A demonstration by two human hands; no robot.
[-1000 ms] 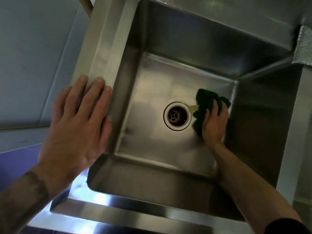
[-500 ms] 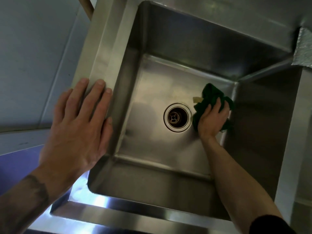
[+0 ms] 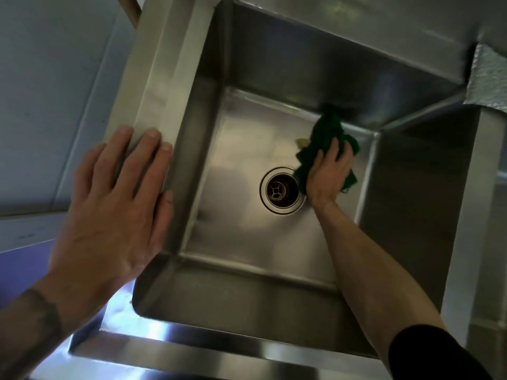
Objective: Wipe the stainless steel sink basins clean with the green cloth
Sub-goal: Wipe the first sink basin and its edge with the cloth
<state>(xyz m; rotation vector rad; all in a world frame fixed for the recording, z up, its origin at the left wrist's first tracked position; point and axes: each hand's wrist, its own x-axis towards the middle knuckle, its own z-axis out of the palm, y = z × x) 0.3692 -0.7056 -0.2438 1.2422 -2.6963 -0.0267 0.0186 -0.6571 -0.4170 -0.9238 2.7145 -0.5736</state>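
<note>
I look down into a deep stainless steel sink basin (image 3: 236,165) with a round drain (image 3: 280,190) in its floor. My right hand (image 3: 327,175) reaches down to the basin floor just right of the drain and presses the crumpled green cloth (image 3: 326,133) against the steel, fingers curled over it. The cloth bunches out ahead of the fingers toward the far wall, with a small pale scrap at its left edge. My left hand (image 3: 115,204) lies flat, fingers straight, on the sink's left rim (image 3: 153,86).
A grey textured cloth or foil piece (image 3: 487,80) hangs over the far right corner of the sink. The shiny front rim (image 3: 192,349) runs along the bottom. Pale wall panels (image 3: 55,78) stand to the left of the sink.
My right hand has pushed the green cloth away from me across the basin floor, toward the far wall. My left hand has stayed on the left rim.
</note>
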